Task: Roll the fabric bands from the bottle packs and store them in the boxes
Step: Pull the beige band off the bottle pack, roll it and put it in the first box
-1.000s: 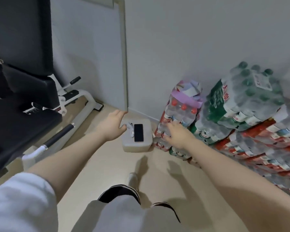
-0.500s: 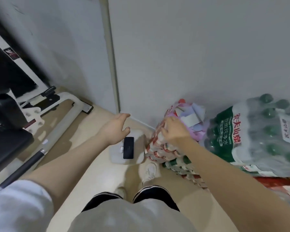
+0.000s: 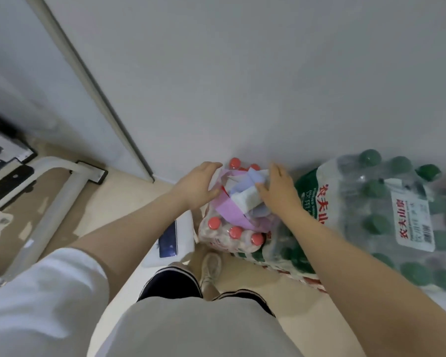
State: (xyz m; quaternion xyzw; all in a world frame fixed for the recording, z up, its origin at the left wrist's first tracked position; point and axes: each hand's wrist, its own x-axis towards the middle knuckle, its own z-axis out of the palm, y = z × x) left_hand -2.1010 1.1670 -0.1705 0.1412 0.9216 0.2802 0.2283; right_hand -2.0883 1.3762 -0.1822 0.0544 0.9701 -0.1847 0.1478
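A loose heap of fabric bands (image 3: 238,199), lilac, pale blue and white, lies on top of a shrink-wrapped pack of red-capped bottles (image 3: 229,231) against the wall. My left hand (image 3: 197,185) reaches over the heap's left side, fingers slightly curved, thumb against the bands. On the right side of the heap, my right hand (image 3: 277,190) rests with straight fingers. Neither hand plainly grips a band. A white box (image 3: 184,228) with a dark phone (image 3: 168,239) on its lid sits on the floor left of the pack, partly hidden by my left arm.
Packs of green-capped bottles (image 3: 397,215) are stacked at the right against the wall. A white metal frame of exercise equipment (image 3: 59,191) stands at the left. My shoe (image 3: 211,269) is on the beige floor just before the pack.
I have stepped closer and now look down on the pack. My left hand moved from the white box to the bands' left side. My right hand shifted to their right side.
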